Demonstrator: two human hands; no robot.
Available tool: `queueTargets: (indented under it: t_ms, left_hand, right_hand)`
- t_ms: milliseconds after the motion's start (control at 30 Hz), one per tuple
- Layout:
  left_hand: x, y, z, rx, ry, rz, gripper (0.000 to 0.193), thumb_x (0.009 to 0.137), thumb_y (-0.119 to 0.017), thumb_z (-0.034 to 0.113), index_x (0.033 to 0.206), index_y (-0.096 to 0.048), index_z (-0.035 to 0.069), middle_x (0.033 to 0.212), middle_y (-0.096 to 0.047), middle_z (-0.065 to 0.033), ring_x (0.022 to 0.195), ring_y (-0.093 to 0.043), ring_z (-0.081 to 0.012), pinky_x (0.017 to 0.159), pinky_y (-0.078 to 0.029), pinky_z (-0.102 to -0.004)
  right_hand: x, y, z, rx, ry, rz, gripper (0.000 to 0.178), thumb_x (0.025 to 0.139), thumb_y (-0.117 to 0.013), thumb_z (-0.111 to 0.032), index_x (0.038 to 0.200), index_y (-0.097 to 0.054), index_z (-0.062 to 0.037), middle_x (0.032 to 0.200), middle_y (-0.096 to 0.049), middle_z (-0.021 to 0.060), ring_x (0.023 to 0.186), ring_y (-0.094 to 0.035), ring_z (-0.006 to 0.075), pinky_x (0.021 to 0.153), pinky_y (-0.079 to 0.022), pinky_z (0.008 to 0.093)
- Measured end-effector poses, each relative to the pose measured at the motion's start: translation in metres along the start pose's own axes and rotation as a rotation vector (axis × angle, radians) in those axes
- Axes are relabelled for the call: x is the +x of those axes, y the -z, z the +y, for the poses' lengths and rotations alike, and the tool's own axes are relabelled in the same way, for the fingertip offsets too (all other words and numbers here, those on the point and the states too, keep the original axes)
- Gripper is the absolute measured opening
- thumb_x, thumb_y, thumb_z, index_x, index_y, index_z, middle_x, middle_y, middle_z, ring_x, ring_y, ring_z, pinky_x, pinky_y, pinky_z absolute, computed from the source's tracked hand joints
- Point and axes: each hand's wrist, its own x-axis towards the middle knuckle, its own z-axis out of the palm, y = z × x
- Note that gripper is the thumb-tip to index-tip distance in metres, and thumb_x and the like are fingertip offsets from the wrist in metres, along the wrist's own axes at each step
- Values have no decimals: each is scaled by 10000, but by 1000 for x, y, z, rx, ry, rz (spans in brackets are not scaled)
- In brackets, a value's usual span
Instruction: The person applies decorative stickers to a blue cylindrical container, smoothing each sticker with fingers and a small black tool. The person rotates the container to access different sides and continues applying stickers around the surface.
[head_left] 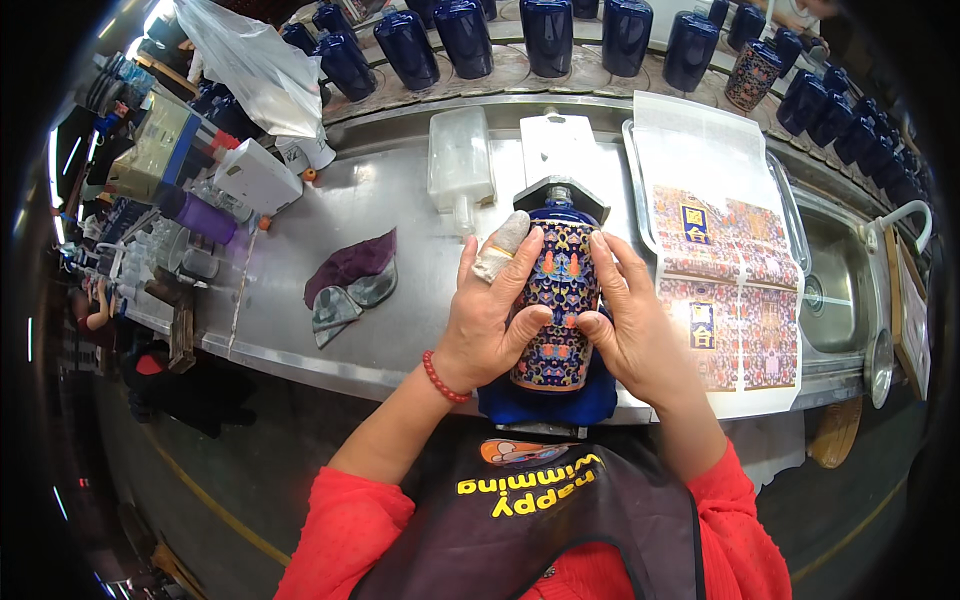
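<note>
A dark blue bottle (556,300) with a colourful floral pattern lies in front of me, its neck pointing away. My left hand (500,310) holds its left side, the thumb on the patterned face and the fingers along the edge. A grey-white cloth cover (505,245) with a yellow band wraps one left finger. On the right side, my right hand (635,325) grips the bottle, thumb on the face, fingertips near the shoulder. Under the bottle's near end is a blue cloth (590,400). A dark angled rest (585,200) sits by the neck.
Printed pattern sheets (720,330) lie at the right, by a metal sink (830,285). Left on the steel table (390,210) are a purple and grey cloth (352,280) and a clear plastic container (460,160). Plain blue bottles (547,40) line the back; one patterned bottle (752,75) stands among them.
</note>
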Motion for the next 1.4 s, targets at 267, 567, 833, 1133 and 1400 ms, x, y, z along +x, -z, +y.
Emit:
queueTargets:
  t_ms: [267,567,833,1133,1400]
  left_hand:
    - [0,2,-1,23,-12,-15,738,1001,-562,540,1531,-456,38,1546,-452,-248,1436,-414,-436,1205,-145,-624]
    - [1,2,-1,21,-17,-14,732,999,-575,527,1526,-460,33,1534,-464,-248,1427,-420,-440,1202,-145,-630]
    - [1,4,1,13,-7,-12,732,995,-579,531,1525,-463,40,1518,-481,-245,1413,-443,-421,1203,-152,-622]
    - [16,2,-2,80,-84,63,727,1004,-541,554,1497,-493,21,1442,-531,-237,1355,-482,-405,1193,-187,-597]
    - [14,2,1,39,-36,54,802,1006,-499,596,1534,-426,-4,1460,-511,-242,1378,-452,-418,1195,-173,-601]
  right_hand:
    - [13,4,-1,-92,-16,-38,623,996,-623,-416,1514,-489,-97,1440,-425,218,1209,-518,393,1024,-474,450]
    - [19,7,-10,-134,-14,8,613,905,-736,-310,1472,-550,-170,1393,-463,218,1198,-536,420,985,-487,478]
    - [23,9,-6,-150,1,-44,581,1000,-630,-411,1490,-523,-117,1420,-420,197,1182,-537,363,997,-495,448]
    - [22,10,-4,-158,-11,-63,591,1005,-630,-403,1502,-511,-106,1416,-426,199,1205,-535,358,1014,-488,435]
    - [20,7,-5,-28,-23,0,646,899,-749,-286,1490,-525,-149,1403,-467,218,1215,-534,411,1015,-477,463]
